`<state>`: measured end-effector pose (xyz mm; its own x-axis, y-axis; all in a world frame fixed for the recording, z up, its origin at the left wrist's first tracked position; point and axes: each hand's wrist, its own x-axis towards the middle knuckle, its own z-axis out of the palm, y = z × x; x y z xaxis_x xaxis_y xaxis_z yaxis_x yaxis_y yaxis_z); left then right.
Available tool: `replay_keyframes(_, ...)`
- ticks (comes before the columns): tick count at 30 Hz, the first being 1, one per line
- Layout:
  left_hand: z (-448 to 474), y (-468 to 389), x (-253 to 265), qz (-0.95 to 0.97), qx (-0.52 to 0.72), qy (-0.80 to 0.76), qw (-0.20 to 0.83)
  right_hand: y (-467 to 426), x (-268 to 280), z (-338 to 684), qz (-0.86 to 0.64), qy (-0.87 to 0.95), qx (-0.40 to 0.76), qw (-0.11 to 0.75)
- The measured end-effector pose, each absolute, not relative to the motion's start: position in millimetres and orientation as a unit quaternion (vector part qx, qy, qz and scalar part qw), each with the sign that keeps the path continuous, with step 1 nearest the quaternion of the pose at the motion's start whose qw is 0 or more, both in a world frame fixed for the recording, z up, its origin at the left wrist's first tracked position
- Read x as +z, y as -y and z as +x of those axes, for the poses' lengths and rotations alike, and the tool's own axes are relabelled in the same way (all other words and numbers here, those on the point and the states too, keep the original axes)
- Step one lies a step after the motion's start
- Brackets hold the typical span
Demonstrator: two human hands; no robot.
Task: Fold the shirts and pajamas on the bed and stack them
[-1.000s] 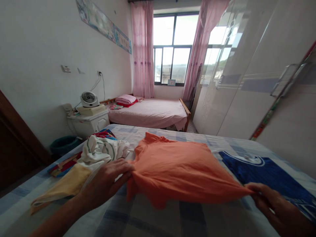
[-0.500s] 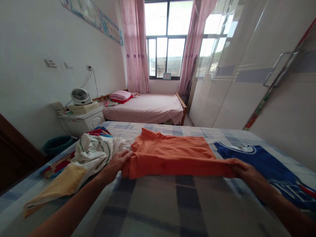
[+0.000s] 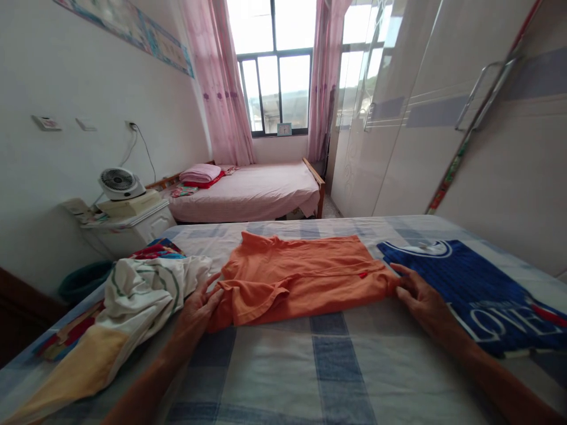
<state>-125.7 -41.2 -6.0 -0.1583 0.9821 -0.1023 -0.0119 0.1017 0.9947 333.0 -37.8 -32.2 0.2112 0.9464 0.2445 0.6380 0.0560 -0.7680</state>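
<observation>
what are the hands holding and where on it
The orange shirt, lying folded on the bed: left hand at its left end, right hand at its right end. Whether they grip or just press cannot be told.

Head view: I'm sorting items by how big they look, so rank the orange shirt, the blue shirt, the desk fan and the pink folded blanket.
1. Orange shirt and blue shirt: look alike, so unranked.
2. Pink folded blanket.
3. Desk fan, close to the blanket in apparent size; both sit farther off, so that order is unsure.

left hand [image 3: 199, 307] flat, right hand [image 3: 419, 298] flat, arms outstretched
</observation>
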Motion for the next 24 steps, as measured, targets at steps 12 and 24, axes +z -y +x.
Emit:
replay_keyframes(12, -126, 48, 3, 0.505, 0.436, -0.557, 0.494, 45, -19, 339, -0.638, 0.621, 0.230, 0.391)
replay_keyframes(24, -135, 48, -3, 0.566, 0.396, -0.551, 0.468, 53, -11, 348, -0.639, 0.651, 0.239, 0.334)
